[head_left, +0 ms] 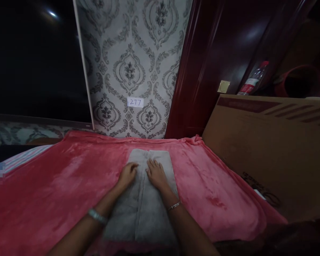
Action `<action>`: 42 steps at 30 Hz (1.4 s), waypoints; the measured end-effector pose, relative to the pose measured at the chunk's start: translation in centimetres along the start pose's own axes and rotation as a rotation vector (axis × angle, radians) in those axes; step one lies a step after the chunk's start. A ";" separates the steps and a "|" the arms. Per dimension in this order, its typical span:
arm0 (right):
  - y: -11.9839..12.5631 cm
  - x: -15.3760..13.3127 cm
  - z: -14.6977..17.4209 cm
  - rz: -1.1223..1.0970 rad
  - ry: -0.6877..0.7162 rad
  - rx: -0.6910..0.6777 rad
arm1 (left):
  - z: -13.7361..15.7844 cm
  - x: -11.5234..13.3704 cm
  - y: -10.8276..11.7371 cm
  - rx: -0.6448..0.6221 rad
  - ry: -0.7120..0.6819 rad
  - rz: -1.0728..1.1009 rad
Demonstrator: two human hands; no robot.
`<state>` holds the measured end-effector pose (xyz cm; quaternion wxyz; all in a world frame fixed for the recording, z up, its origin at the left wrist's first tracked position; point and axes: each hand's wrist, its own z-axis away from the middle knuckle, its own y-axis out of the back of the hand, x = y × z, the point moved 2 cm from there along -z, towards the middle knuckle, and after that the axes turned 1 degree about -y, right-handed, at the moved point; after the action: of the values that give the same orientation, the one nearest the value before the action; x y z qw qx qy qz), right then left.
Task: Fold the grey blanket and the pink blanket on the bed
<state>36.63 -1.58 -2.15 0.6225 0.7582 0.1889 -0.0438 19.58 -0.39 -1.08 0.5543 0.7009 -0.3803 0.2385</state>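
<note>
A folded grey cloth [156,220] lies lengthwise on a pink plush blanket [202,185]. Its two sides meet along a seam-like line down the middle. Over the left panel, close to the far end, is my left hand [127,175], its fingers loosely bent with a gap beside the thumb; no object shows in it. My right hand [156,173] rests on the right panel with the palm down and fingers stretched out. Both forearms cross the nearer part of the cloth and hide its side edges. Whether the cloth is a towel or a garment, I cannot tell.
On the right, a large cardboard box [272,149] stands against the blanket, with a plastic bottle [253,80] behind its top edge. A dark screen [37,64] is at the left. A paper label marked 277 [135,102] sticks to the patterned wall [154,76].
</note>
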 end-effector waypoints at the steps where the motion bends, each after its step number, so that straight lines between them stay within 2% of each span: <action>1: -0.1 0.0 0.1 -0.010 0.001 0.021 | -2.0 0.2 -0.2 -0.004 0.036 -0.010; 4: -0.2 0.1 0.2 -0.050 0.010 0.070 | -7.0 0.7 -1.7 -0.066 0.123 -0.042; 6: -0.2 0.2 0.3 -0.076 0.013 0.086 | -9.3 0.9 -3.1 -0.125 0.188 -0.068; 10: -0.1 0.3 0.2 -0.102 0.011 0.092 | -12.3 1.1 -5.2 -0.178 0.268 -0.145; 13: 0.0 0.3 0.3 -0.095 0.005 0.113 | -13.6 1.3 -5.7 -0.147 0.240 -0.211; 17: 0.0 0.3 0.3 -0.081 0.020 0.106 | -14.0 1.2 -5.7 -0.055 0.175 -0.265; 21: -0.1 0.3 0.4 -0.067 0.055 0.058 | -13.7 0.2 -5.9 0.028 0.194 -0.272; 25: 0.0 0.3 0.5 -0.053 0.071 0.041 | -13.9 -0.4 -6.2 0.030 0.202 -0.271; 31: 0.2 0.2 0.6 -0.054 0.087 0.036 | -13.9 0.0 -6.1 0.041 0.169 -0.272; 35: 0.2 0.2 0.6 -0.059 0.084 0.038 | -13.0 0.6 -6.1 0.120 0.106 -0.268; 42: 0.2 0.2 0.6 -0.075 0.089 0.045 | -13.0 0.9 -6.3 0.103 0.000 -0.264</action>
<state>36.93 -2.10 -2.16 0.5942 0.7656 0.2437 -0.0378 26.23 12.43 -0.63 0.5443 0.7722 -0.2722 0.1825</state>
